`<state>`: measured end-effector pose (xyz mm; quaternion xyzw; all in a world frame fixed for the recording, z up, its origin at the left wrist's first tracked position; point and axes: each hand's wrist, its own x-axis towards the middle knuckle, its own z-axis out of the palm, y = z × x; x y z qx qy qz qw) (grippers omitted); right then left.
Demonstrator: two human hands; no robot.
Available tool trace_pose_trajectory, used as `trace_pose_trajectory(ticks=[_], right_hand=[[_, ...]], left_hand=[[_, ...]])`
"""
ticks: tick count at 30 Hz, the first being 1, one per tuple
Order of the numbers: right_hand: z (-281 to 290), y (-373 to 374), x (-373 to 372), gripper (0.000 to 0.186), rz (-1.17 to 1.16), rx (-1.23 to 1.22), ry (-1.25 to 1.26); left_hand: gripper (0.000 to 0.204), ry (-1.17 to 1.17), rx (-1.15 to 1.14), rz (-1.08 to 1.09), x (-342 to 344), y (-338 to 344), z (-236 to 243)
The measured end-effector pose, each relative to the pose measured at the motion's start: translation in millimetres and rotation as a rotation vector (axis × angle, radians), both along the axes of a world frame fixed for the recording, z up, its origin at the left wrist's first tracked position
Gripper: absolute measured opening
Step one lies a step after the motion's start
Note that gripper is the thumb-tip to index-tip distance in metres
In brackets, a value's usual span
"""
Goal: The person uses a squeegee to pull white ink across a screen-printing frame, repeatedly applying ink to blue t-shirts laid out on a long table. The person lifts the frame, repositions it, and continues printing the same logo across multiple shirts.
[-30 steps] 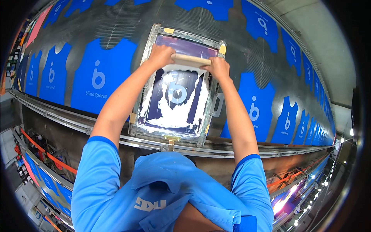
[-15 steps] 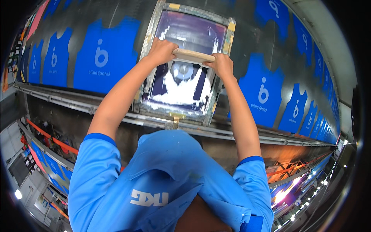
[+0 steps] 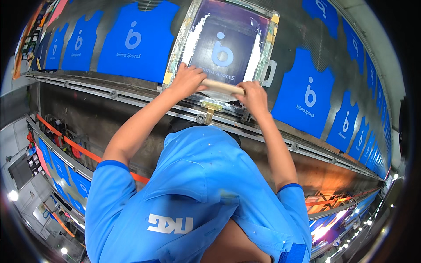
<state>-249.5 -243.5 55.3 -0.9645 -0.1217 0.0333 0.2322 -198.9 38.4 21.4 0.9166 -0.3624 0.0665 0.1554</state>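
A wooden-handled squeegee (image 3: 222,87) spans the near end of a framed printing screen (image 3: 275,33). My left hand (image 3: 188,81) grips the squeegee's left end, and my right hand (image 3: 253,97) is closed round its right end. Beyond the handle, the mesh shows a pale logo with lettering below it. White ink (image 3: 195,39) lies in streaks along both sides of the mesh. The squeegee's blade is mostly hidden behind the handle and my fingers. A metal bracket (image 3: 212,107) sits at the screen's near edge.
Blue vest-shaped fabric pieces (image 3: 135,41) with white logos lie on the dark print table, left and right of the screen; another blue piece (image 3: 305,92) is at the right. A metal rail (image 3: 94,90) runs along the near edge. A white handle (image 3: 269,73) stands beside the frame.
Both hands have drawn the squeegee toward me, to the screen's near end. White ink that covered the near mesh has been swept off, uncovering the logo. The view has shifted slightly.
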Motion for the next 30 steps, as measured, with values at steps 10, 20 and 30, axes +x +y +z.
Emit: trace_pose_trajectory(ticks=[10, 20, 30], right_hand=[[-25.0, -29.5, 94.5, 0.046, -0.003, 0.107, 0.884], [-40.0, -96.7, 89.5, 0.040, -0.700, 0.538, -0.083], [-103.9, -93.3, 77.3, 0.023, -0.771, 0.680, 0.131]], left_hand=[[0.067, 0.688, 0.134, -0.022, 81.5, -26.3, -21.5], [0.063, 0.302, -0.018, 0.123, 218.7, -33.0, 44.9], [0.044, 0.537, 0.102, 0.090, 232.4, -42.5, 30.7]])
